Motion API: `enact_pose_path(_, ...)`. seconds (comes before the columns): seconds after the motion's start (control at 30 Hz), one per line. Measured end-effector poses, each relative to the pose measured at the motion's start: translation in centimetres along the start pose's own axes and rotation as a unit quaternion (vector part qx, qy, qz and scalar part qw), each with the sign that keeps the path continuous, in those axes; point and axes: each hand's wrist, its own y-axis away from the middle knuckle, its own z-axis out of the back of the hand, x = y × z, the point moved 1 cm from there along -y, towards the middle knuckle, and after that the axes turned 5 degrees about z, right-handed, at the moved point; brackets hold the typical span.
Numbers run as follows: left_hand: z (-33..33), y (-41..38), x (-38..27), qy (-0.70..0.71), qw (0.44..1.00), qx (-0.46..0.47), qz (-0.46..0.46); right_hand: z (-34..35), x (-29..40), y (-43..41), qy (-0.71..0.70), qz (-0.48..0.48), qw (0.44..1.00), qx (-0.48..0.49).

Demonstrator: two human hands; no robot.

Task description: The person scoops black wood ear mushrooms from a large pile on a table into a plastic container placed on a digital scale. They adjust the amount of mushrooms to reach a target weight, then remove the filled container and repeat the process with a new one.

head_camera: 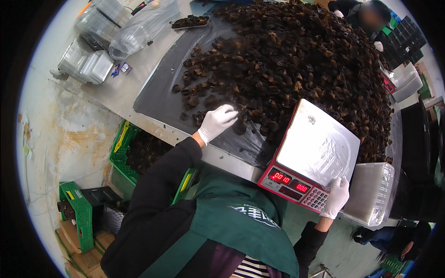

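Observation:
My left hand (218,122), in a white glove, is over the near edge of a large heap of dark brown wood-ear-like fungus (278,69), its fingers bent; whether it holds a piece cannot be told. My right hand (336,198), also white-gloved, rests at the near right corner of a red electronic scale (295,189), beside its keypad. The scale's silvery weighing plate (320,142) carries no fungus; its red digits are lit. Right of the scale stands a stack of clear plastic trays (370,193) in plastic wrap. The heap lies on a grey sheet (156,93).
A filled tray (190,23) sits at the back left, near bagged plastic trays (139,31) and open stacks (94,66). A green crate (121,153) of dark pieces stands below the table edge. A co-worker (365,17) is across the heap; another person (393,238) is at lower right.

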Motion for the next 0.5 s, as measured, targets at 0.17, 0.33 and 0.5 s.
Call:
enact_pose_path(0.17,0.7,-5.7,-5.7,0.088,0.994,-0.044,-0.047,0.2,1.7,-0.5,0.007,0.019,1.0,0.003)
enact_pose_path(0.33,-1.3,-11.3,-14.7,0.113,0.97,-0.016,-0.213,-0.4,3.6,-1.1,0.009,0.023,1.0,0.003)
enact_pose_path(0.5,-7.2,-11.9,-18.9,0.104,0.942,0.129,-0.291,-1.8,2.9,-2.0,0.027,0.072,0.997,-0.005)
